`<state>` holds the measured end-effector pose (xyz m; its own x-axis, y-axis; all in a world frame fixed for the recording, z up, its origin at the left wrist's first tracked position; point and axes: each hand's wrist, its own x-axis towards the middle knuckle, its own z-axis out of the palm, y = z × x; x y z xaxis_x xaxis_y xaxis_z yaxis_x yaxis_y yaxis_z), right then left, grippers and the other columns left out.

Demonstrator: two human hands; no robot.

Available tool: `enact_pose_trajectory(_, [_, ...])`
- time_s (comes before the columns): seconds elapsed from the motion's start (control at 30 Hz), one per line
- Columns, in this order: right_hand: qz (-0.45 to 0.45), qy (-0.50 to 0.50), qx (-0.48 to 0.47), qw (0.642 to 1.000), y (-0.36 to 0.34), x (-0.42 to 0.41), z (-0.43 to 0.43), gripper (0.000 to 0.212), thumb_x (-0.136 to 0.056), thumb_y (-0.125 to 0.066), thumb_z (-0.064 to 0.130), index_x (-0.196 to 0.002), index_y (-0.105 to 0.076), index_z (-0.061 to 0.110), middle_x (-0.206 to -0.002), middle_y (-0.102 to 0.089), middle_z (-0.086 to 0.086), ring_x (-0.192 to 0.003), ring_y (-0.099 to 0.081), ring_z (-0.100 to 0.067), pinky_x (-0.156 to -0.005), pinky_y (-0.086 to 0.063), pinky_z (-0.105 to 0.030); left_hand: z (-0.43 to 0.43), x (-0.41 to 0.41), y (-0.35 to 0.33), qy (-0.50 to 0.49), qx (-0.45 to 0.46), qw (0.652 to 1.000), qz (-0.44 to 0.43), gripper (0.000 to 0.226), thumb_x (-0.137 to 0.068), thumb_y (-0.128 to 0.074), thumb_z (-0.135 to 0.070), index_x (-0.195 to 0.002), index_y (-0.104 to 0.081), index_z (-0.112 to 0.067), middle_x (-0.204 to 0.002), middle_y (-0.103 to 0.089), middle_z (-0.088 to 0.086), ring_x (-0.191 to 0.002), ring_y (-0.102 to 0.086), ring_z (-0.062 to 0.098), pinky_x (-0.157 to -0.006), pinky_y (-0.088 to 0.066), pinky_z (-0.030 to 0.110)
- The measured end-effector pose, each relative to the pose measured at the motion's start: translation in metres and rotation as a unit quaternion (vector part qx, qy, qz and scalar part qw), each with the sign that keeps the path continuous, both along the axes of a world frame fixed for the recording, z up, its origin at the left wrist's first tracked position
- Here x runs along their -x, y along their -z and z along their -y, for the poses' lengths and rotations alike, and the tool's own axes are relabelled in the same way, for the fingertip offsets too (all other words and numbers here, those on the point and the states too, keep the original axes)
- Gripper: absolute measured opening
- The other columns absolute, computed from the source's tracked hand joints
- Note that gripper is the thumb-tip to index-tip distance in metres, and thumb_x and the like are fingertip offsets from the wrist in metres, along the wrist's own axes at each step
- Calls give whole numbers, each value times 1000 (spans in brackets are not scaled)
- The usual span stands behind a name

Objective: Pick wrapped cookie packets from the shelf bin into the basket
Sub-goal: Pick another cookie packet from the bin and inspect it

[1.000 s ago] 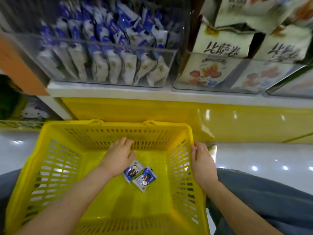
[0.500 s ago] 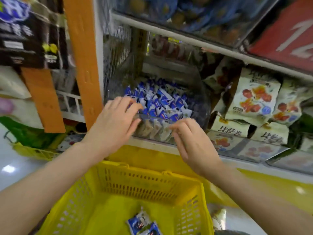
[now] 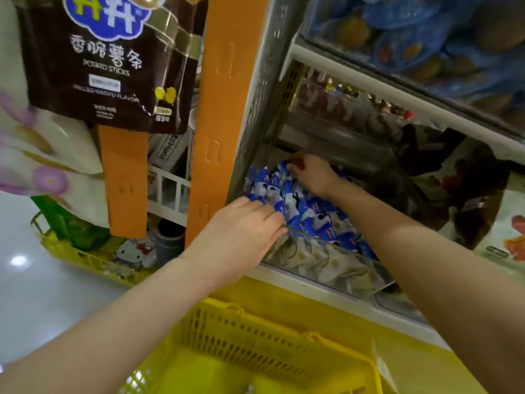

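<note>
the clear shelf bin [image 3: 341,268] sits just above the yellow basket [image 3: 255,339], and we see it heaped with blue-and-white cookie packets [image 3: 312,214]. the left hand [image 3: 241,234] reaches over the bin's front left corner. its fingers are straight and pressed together, and their tips lie on the nearest packets. it grips nothing that we can see. the right hand [image 3: 311,173] is deeper in, at the back of the heap, palm down, with its fingers curled into the packets under it. we cannot tell whether it has one pinched. the packets lie between the two hands and spread on to the right beneath the right forearm. only the far rim and wall of the basket show, below both arms. to the left we see an orange upright [image 3: 224,109] and a hanging brown bag of potato sticks [image 3: 108,66].
</note>
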<state>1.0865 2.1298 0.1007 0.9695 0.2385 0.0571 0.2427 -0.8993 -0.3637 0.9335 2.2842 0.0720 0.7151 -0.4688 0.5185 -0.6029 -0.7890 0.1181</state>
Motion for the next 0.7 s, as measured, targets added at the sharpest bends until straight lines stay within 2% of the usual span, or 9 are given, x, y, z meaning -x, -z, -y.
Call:
enact_pose_trajectory(0.07, [-43, 16, 24, 999, 6, -18, -6, 25, -97, -47, 25, -105, -58, 5, -90, -57, -13, -88, -55, -26, -69, -36, -26, -1, -2, 1, 12, 7, 1000, 15, 38, -93, -32, -26, -85, -67, -13, -77, -67, 1, -70, -62, 20, -65, -48, 29])
enact_pose_trajectory(0.13, [-56, 38, 45, 997, 10, -32, -9, 27, -95, -49, 32, -79, -52, 11, -72, -49, -5, -80, -51, -23, -66, -35, -27, -2, -3, 2, 22, 12, 999, 26, 34, -92, -36, -24, -83, -67, -14, -74, -66, 1, -68, -61, 20, -64, -46, 28])
enact_pose_trajectory(0.2, [-62, 46, 61, 995, 10, -39, -14, 31, -92, -53, 36, -69, -44, 18, -70, -45, 0, -82, -49, -23, -63, -34, -26, -3, -5, 4, 29, 17, 999, 35, 31, -92, -38, -23, -83, -66, -14, -74, -65, 1, -67, -60, 19, -64, -45, 29])
enact_pose_trajectory(0.27, [-78, 51, 67, 993, 10, -45, -16, 24, -89, -58, 38, -86, -54, 15, -88, -56, -6, -94, -54, -27, -65, -37, -27, -3, -5, 5, 32, 17, 999, 37, 28, -92, -40, -22, -85, -66, -14, -75, -66, 1, -68, -60, 18, -65, -45, 29])
enact_pose_trajectory(0.33, [-88, 63, 48, 993, 11, -49, -17, 42, -85, -63, 37, -115, -55, 9, -116, -58, -11, -109, -55, -27, -77, -43, -30, -3, -5, 6, 31, 14, 999, 38, 24, -91, -45, -22, -87, -66, -14, -76, -66, 1, -69, -60, 17, -65, -46, 29])
enact_pose_trajectory(0.37, [-87, 71, 26, 993, 11, -51, -17, 48, -83, -66, 35, -120, -53, 8, -123, -56, -11, -112, -54, -27, -84, -45, -31, -3, -5, 7, 31, 13, 999, 38, 22, -90, -47, -22, -87, -66, -14, -77, -66, 1, -69, -61, 17, -66, -47, 29])
enact_pose_trajectory(0.5, [-62, 77, -55, 994, 10, -50, -14, 49, -76, -75, 26, -116, -52, 11, -120, -57, -9, -108, -55, -23, -89, -46, -32, -2, -4, 6, 26, 21, 999, 32, 20, -89, -48, -21, -87, -66, -13, -77, -67, 1, -70, -61, 17, -66, -48, 29])
enact_pose_trajectory(0.63, [5, 99, -175, 980, 3, -43, -7, 43, -79, -71, 19, -117, -54, 7, -119, -59, -13, -112, -55, -27, -98, -44, -38, 0, -1, 4, 14, 19, 999, 28, 30, -89, -37, -22, -85, -66, -14, -76, -67, 0, -68, -61, 17, -66, -49, 28])
enact_pose_trajectory(0.7, [51, 113, -186, 975, -6, -36, -2, 41, -82, -68, 23, -118, -55, 9, -119, -60, -9, -110, -56, -23, -91, -44, -29, 2, 0, 4, 14, 21, 999, 30, 20, -88, -47, -19, -85, -66, -14, -76, -67, 1, -69, -62, 18, -66, -50, 29])
